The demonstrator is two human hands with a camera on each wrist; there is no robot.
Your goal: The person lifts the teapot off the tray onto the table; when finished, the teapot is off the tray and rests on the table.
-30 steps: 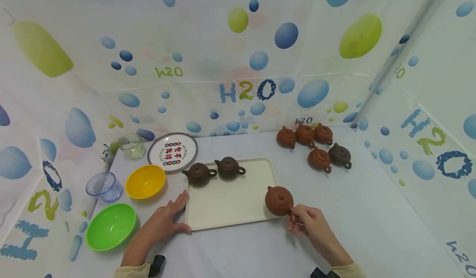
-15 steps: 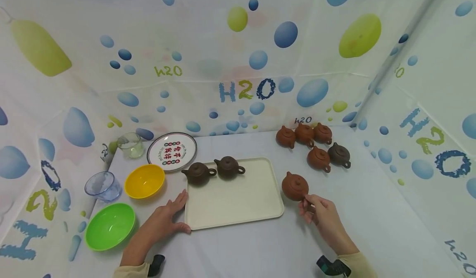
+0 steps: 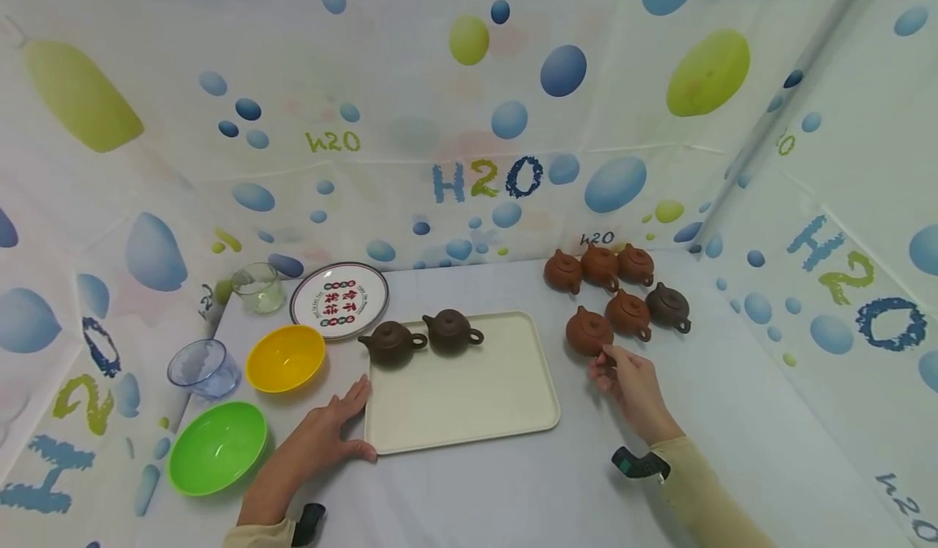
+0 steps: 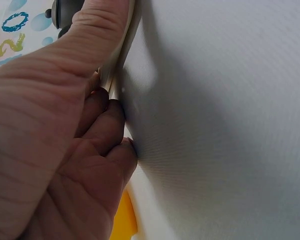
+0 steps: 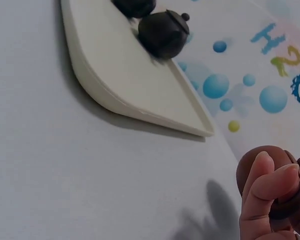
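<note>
Two hands are at work on the white counter [image 3: 476, 499]. The right hand [image 3: 626, 381] reaches toward the counter's far right corner, its fingertips [image 5: 262, 165] pinching the handle of a reddish-brown teapot [image 3: 589, 331]; the right wrist view shows the fingers curled round that handle, so the grip is grasping the teapot. This teapot sits off the tray, just right of the tray's far right corner and just beside the cluster of other pots at the far right of the counter: three reddish ones [image 3: 599, 265] in a back row, then another reddish pot [image 3: 628, 313] and a dark grey pot [image 3: 668, 305] in front of them. Whether the held teapot rests on the counter or hangs just above it I cannot tell.

The left hand [image 3: 330, 434] lies flat at the near left corner of the cream tray [image 3: 462, 401], thumb along the tray's near edge and fingers straight along its left edge; its grip is released, merely resting against the rim, as the left wrist view confirms. Two dark brown teapots [image 3: 421, 338] stand side by side along the tray's far edge, toward its left end.

Left of the tray are a yellow bowl [image 3: 286, 358], a green bowl [image 3: 218, 446] nearer the front edge, a clear bluish cup [image 3: 203, 367], a small glass [image 3: 258, 287] and a printed round plate [image 3: 339, 300] toward the counter's far left corner.
</note>
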